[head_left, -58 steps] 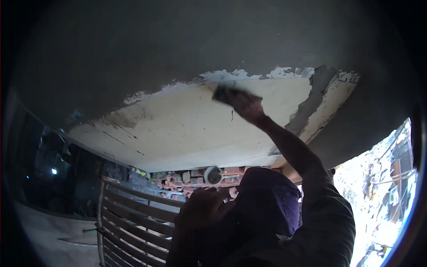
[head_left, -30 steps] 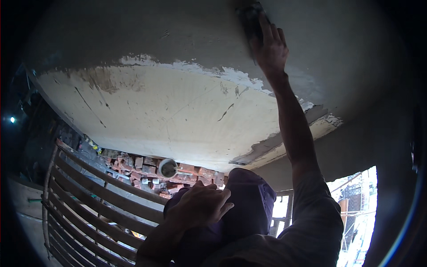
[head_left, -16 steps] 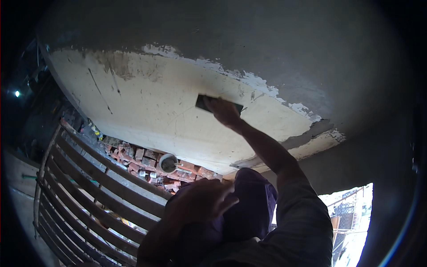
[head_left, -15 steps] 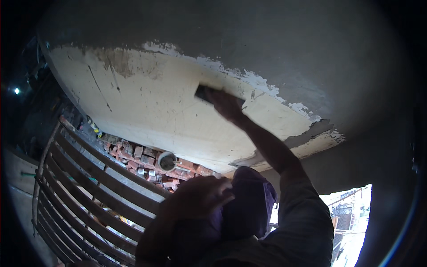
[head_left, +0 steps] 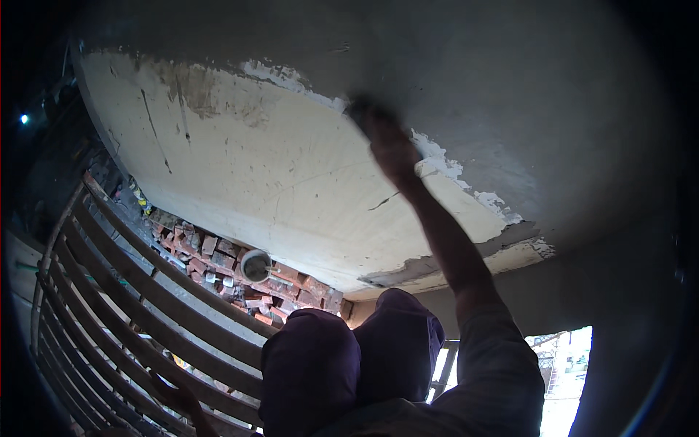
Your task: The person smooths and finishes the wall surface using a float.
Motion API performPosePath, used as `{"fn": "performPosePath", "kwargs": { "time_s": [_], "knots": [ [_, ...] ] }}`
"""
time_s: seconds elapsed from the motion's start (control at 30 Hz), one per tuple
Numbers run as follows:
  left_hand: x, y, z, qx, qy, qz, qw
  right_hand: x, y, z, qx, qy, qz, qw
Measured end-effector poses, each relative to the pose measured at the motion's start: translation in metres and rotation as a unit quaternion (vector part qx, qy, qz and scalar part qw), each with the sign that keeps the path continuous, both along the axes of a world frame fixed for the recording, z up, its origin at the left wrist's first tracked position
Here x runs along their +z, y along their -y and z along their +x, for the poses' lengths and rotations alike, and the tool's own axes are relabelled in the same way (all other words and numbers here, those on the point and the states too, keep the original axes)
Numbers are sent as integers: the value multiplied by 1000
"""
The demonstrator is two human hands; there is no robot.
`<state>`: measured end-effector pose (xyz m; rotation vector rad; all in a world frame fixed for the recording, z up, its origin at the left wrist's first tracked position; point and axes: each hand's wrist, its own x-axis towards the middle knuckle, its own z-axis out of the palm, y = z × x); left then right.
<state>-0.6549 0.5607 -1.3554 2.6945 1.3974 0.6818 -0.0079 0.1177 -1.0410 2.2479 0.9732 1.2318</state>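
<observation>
My right hand [head_left: 395, 154] reaches up to the wall, closed on a dark flat plastering float [head_left: 362, 116], which motion has blurred. The float lies at the ragged border between the grey plaster [head_left: 466, 80] above and the cream-coloured wall area [head_left: 291, 189] below. Flaky white patches [head_left: 440, 160] run along that border on both sides of the hand. Down at the lower left, my left hand [head_left: 175, 397] is at the slatted wooden platform [head_left: 167, 320], in shadow. Its fingers look stretched out and apart, with nothing seen in them.
My bent knees [head_left: 313, 357] are in the lower middle, in purple trousers. Below the wall lie stacked and broken red bricks [head_left: 218, 255], with a round bucket [head_left: 255, 266] of grey material among them. A bright opening [head_left: 564, 371] is at the lower right.
My right hand has moved the float up from the cream area to the border with the grey plaster. My left hand has dropped from before my knees to the slats at lower left.
</observation>
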Motion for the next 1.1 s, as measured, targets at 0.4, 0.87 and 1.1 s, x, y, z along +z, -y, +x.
{"fn": "performPosePath", "kwargs": {
  "time_s": [0.4, 0.87, 1.1],
  "knots": [
    [7, 13, -23, -36, -45, 37, 998, 174, -33, -47, 65, 69, 132, 987],
    [-23, -1, -29, -43, 85, -29, 995, -77, -72, -47, 77, -254, -51, 963],
    [-4, 6, -31, -30, 46, -3, 998, 84, -66, -68, 86, -34, 82, 992]
  ]
}}
